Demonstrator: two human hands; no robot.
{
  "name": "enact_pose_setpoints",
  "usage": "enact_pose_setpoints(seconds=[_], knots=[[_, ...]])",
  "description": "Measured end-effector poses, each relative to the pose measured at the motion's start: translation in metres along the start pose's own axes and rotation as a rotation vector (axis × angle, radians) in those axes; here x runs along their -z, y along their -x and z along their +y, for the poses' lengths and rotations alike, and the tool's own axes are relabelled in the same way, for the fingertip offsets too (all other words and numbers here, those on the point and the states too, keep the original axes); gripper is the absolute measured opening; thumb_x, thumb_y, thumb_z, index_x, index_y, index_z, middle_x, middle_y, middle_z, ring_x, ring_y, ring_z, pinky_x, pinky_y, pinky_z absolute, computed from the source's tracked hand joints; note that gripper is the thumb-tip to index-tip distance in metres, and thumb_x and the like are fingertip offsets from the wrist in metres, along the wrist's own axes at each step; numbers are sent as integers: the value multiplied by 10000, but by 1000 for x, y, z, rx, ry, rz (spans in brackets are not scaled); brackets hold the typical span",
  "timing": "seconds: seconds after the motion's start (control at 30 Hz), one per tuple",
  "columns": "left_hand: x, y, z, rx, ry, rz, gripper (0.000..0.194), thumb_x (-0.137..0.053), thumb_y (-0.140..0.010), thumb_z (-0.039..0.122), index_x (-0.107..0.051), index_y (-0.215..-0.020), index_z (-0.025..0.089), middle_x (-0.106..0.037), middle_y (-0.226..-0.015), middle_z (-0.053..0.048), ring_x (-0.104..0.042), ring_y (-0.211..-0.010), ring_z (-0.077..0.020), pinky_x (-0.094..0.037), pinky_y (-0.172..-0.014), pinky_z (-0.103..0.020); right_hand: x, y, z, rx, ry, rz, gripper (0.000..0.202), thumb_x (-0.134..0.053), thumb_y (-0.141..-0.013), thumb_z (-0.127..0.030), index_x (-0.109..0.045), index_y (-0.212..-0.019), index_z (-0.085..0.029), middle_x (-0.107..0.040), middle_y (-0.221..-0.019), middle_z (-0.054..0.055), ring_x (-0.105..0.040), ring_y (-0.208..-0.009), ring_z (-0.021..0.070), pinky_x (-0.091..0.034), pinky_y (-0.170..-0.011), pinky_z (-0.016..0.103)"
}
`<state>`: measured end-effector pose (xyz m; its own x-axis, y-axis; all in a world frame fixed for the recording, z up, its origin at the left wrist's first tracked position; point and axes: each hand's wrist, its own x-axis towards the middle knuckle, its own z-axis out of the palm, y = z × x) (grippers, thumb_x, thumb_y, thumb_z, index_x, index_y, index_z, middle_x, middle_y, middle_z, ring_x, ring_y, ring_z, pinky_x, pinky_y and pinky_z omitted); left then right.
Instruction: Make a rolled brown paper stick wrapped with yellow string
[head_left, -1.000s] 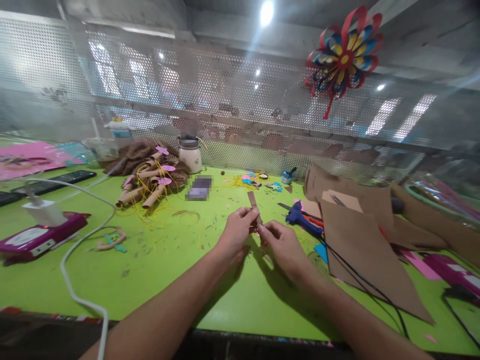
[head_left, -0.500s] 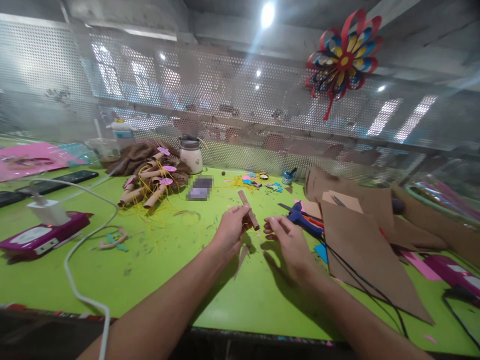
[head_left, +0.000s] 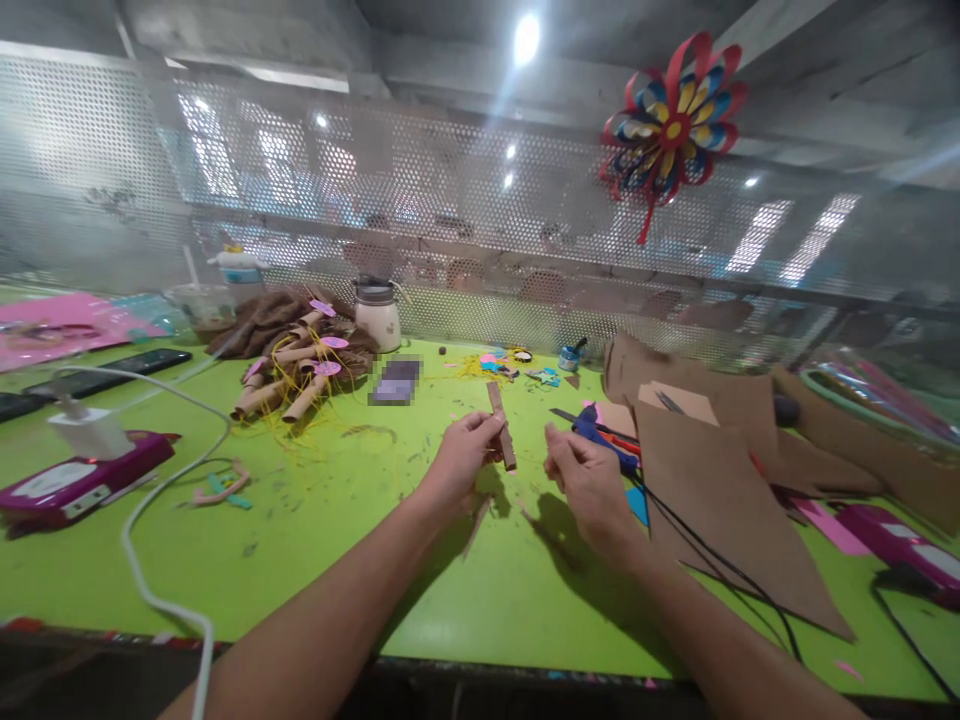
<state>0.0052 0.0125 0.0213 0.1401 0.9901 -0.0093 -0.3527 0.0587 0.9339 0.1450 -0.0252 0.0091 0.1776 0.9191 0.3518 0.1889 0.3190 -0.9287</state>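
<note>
My left hand (head_left: 466, 452) pinches a narrow brown paper roll (head_left: 501, 425) near its middle, just above the table. The roll stands tilted, its lower end toward me. To its right, apart from it, my right hand (head_left: 589, 478) has its fingers curled together; whether anything small is between them is hidden. Just beyond the right hand lies a blue glue gun (head_left: 589, 422) with a black cable. A thin brown paper scrap (head_left: 478, 522) rests on the table below my left hand.
On the green table (head_left: 315, 560), tied brown paper rolls (head_left: 281, 400) with pink tags lie left. Brown paper sheets (head_left: 720, 510) cover the right. A white cable (head_left: 135, 540) and purple power strip (head_left: 90, 490) are at left. A jar (head_left: 377, 318) stands behind.
My right hand has drawn a little away from the roll, and its fingers have curled in more tightly. The left hand keeps its hold, with the roll now slightly more upright.
</note>
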Motion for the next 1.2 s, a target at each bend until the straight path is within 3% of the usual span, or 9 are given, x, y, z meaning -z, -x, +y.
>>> enact_pose_setpoints(seconds=[0.13, 0.3, 0.43, 0.6, 0.83, 1.0, 1.2], knots=[[2, -1, 0, 1, -17, -64, 222, -676, -697, 335, -565, -676, 144, -545, -648, -16, -504, -601, -122, -413, -562, -243, 2, -6, 0, -28, -51, 16, 504, -497, -807, -571, -524, -509, -166, -398, -441, -37, -328, -428, 88, -249, -445, 250], [2, -1, -1, -18, -36, -122, 181, -700, -681, 296, -611, -688, 139, -572, -689, -32, -524, -642, -123, -426, -588, -241, 2, -10, -2, -25, -45, -48, 450, -492, -815, -551, -607, -644, -151, -519, -581, 8, -468, -571, 124, -379, -568, 267], [1, -1, -3, -10, -58, -177, 172, -723, -658, 278, -647, -705, 131, -599, -706, -44, -551, -660, -126, -431, -625, -243, -2, -7, -3, -7, -1, -113, 371, -563, -780, -496, -607, -913, -152, -577, -715, 27, -535, -662, 156, -439, -619, 297], [0, 1, -4, 18, -32, -231, 174, -721, -666, 268, -667, -753, 127, -632, -715, -63, -580, -657, -137, -442, -634, -258, -9, 0, 0, -16, -93, -214, 523, -616, -757, -390, -450, -1200, -168, -550, -762, 5, -578, -648, 159, -489, -599, 305], [-3, 5, -6, 28, 42, -190, 199, -721, -656, 286, -614, -710, 127, -576, -661, -31, -536, -599, -102, -414, -593, -228, -13, 6, 5, 130, 92, -182, 407, -498, -839, -327, -466, -1213, -169, -527, -706, -4, -545, -630, 158, -444, -582, 287], [-2, 4, -8, 66, -54, -104, 235, -656, -725, 360, -574, -715, 140, -541, -631, -9, -491, -563, -88, -363, -533, -211, -15, 9, 8, 167, 198, -186, 397, -465, -852, -293, -463, -1230, -173, -518, -694, -5, -518, -612, 154, -420, -578, 280], [-1, 3, -9, 47, -66, -43, 203, -638, -742, 324, -571, -705, 136, -531, -641, -6, -495, -585, -96, -382, -567, -227, -18, 9, 13, 175, 222, -210, 454, -478, -853, -312, -424, -1279, -166, -521, -653, -12, -508, -592, 159, -402, -569, 282]])
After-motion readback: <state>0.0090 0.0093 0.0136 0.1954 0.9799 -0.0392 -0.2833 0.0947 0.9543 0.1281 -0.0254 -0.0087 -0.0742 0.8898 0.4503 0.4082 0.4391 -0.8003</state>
